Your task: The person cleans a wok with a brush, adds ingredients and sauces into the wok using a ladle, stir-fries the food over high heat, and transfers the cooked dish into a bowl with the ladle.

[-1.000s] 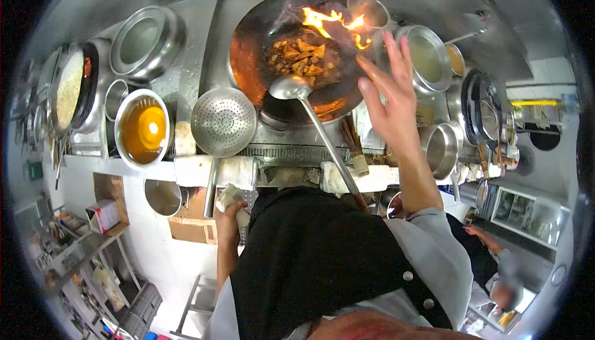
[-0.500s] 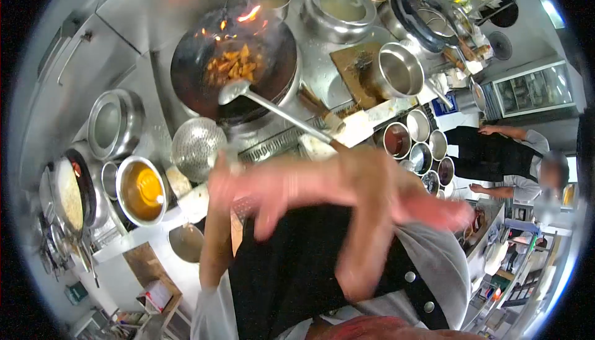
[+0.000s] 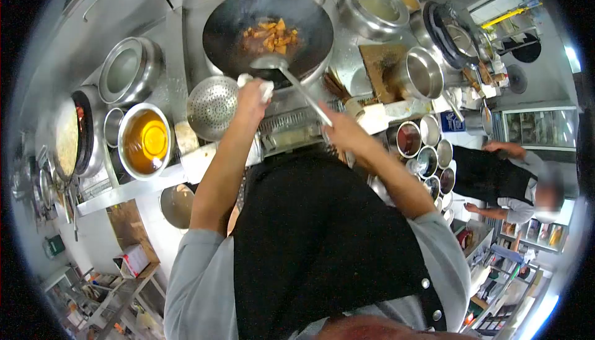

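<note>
Near side of the wok (image 3: 224,35): right hand (image 3: 344,132) closed round a ladle (image 3: 306,96), left hand (image 3: 250,101) clutching a white cloth (image 3: 265,90) by the rim. Browned food (image 3: 276,35) lies mid-wok. Stirring appears in hand; the next move calls for a firm rim hold.

On your left stands a metal bowl (image 3: 144,177) with orange liquid (image 3: 136,134); on your right, small round pots (image 3: 429,132) and a person (image 3: 496,176) in black apron (image 3: 472,170).
</note>
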Demonstrator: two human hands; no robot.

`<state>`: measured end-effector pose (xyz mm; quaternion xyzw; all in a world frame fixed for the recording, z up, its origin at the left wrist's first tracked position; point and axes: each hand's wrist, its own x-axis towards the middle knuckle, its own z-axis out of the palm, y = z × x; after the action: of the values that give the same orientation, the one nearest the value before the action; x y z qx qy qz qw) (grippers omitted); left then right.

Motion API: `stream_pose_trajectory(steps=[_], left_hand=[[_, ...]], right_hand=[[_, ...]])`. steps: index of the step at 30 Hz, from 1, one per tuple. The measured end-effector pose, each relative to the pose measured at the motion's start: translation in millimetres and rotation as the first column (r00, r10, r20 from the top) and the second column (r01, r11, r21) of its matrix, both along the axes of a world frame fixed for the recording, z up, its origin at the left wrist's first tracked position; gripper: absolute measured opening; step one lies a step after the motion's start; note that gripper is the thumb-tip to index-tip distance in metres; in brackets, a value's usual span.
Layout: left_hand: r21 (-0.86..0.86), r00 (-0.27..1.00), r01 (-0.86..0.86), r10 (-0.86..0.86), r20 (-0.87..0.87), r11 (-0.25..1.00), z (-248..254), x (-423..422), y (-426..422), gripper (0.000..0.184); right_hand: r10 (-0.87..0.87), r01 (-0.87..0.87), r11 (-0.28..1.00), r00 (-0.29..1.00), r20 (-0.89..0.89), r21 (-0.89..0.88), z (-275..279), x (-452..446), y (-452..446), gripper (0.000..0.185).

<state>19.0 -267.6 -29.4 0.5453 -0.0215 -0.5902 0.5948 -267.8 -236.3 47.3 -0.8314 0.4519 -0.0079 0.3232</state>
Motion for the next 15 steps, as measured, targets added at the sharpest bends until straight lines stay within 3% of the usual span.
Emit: stream_pose_trajectory(steps=[2,4,5,7,9,11,12,13,14,15], left_hand=[[0.0,0.999,0.01,-0.01,0.041,1.0,-1,2,1,0.009],[-0.094,1.0,0.002,0.0,0.014,0.996,-40,12,14,0.008],[-0.187,1.0,-0.018,0.015,-0.018,0.982,-50,15,20,0.008],[-0.213,0.992,-0.129,0.125,-0.031,0.968,-38,-2,66,0.007],[-0.111,0.989,-0.099,0.11,0.095,0.989,-33,-7,115,0.009],[0.022,0.994,-0.091,0.089,0.066,0.996,-27,-10,140,0.013],[-0.241,0.963,-0.067,0.126,0.239,0.968,-48,-12,139,0.013],[-0.144,0.98,-0.196,0.197,-0.007,0.97,24,-15,123,0.009],[-0.126,0.991,-0.134,0.133,-0.015,0.983,36,-7,103,0.008],[-0.115,0.997,-0.07,0.068,-0.024,0.991,44,3,81,0.008]], right_hand=[[0.031,-0.038,0.996,0.996,-0.087,-0.079,9,16,-28,0.072],[0.02,-0.038,0.991,0.99,-0.138,-0.129,7,38,-52,0.072],[-0.033,0.012,0.989,0.99,-0.14,-0.15,-2,47,-64,0.071],[-0.157,0.135,0.975,0.981,-0.118,-0.177,3,62,-76,0.07],[-0.181,0.176,0.978,0.983,-0.035,-0.116,33,61,-52,0.072],[-0.028,0.087,0.978,0.955,0.296,-0.19,13,29,-24,0.073],[-0.073,0.071,0.997,0.948,0.31,0.019,30,19,-3,0.072],[-0.123,0.051,0.971,0.944,0.305,0.233,54,13,15,0.071],[-0.109,0.036,0.97,0.949,0.297,0.239,69,11,24,0.071],[-0.189,0.072,0.878,0.96,0.206,0.473,83,10,30,0.071]])
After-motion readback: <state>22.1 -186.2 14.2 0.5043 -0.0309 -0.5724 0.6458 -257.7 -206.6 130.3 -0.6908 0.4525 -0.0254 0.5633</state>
